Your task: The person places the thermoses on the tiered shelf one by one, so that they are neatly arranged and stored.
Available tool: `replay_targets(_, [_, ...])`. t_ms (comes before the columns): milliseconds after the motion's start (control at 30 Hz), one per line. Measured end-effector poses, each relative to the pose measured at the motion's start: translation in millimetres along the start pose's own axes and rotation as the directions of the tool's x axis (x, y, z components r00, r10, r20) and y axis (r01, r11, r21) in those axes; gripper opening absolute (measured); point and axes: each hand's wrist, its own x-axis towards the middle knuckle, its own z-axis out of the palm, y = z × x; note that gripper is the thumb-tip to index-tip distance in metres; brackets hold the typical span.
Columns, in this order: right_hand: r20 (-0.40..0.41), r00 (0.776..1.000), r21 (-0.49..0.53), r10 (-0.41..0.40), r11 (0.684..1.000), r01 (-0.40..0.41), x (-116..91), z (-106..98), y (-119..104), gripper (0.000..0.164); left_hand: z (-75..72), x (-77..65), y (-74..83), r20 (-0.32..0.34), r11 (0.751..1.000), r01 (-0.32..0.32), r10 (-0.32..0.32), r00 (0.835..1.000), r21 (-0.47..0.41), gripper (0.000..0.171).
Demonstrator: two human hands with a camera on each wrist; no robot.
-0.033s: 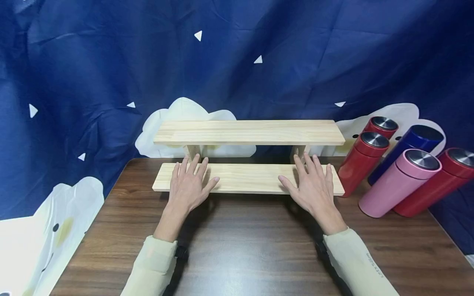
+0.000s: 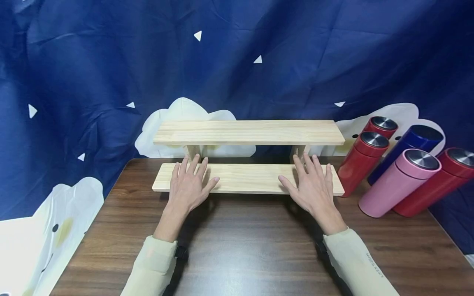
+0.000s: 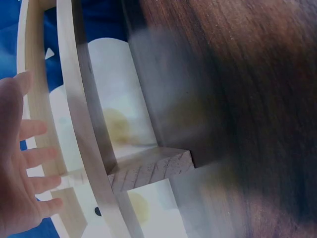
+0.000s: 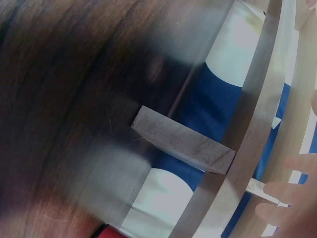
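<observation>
A two-tier shelf of pale wood stands on the table, its upper board (image 2: 248, 132) behind and above its lower board (image 2: 244, 179). My left hand (image 2: 187, 187) is spread palm down over the left part of the lower board. Over the right part, my right hand (image 2: 312, 187) is spread the same way. Neither holds anything; whether the palms touch the wood I cannot tell. The left wrist view shows straight fingers beside the board and a short wooden support (image 3: 153, 171) below it. Another support (image 4: 183, 141) appears in the right wrist view, with fingertips at that view's right edge.
Several bottles with dark or metallic lids stand at the table's right: red (image 2: 364, 160), pink (image 2: 400, 183), blue (image 2: 407, 150) and more red ones. The front red bottle is close by the shelf's right end. Behind the brown table (image 2: 237, 242) hangs a blue curtain (image 2: 237, 61).
</observation>
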Motion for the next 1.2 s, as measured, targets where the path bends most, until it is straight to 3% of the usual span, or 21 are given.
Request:
replay_targets(533, [0.006, 1.0, 0.005, 0.029, 1.0, -0.029, -6, -4, 7, 0.081, 0.1, -3.0, -3.9, 0.013, 0.999, -0.018, 0.018, 1.0, -0.029, 0.079])
replay_targets(800, [-0.101, 0.994, 0.127, 0.03, 0.992, -0.017, -12, -7, 14, 0.07, 1.6, -4.6, -6.4, -0.031, 0.997, -0.058, 0.056, 0.998, -0.054, 0.075])
replay_targets(967, [-0.199, 0.972, 0.303, 0.121, 0.951, -0.056, -15, -15, 21, 0.059, 0.7, -5.4, -13.3, -0.113, 0.993, -0.067, 0.057, 0.992, -0.094, 0.065])
replay_targets(1200, [-0.318, 0.909, 0.457, 0.271, 0.884, -0.104, -17, -33, 34, 0.048, 3.8, -7.4, -27.2, -0.268, 0.989, -0.082, 0.046, 0.962, -0.125, 0.042])
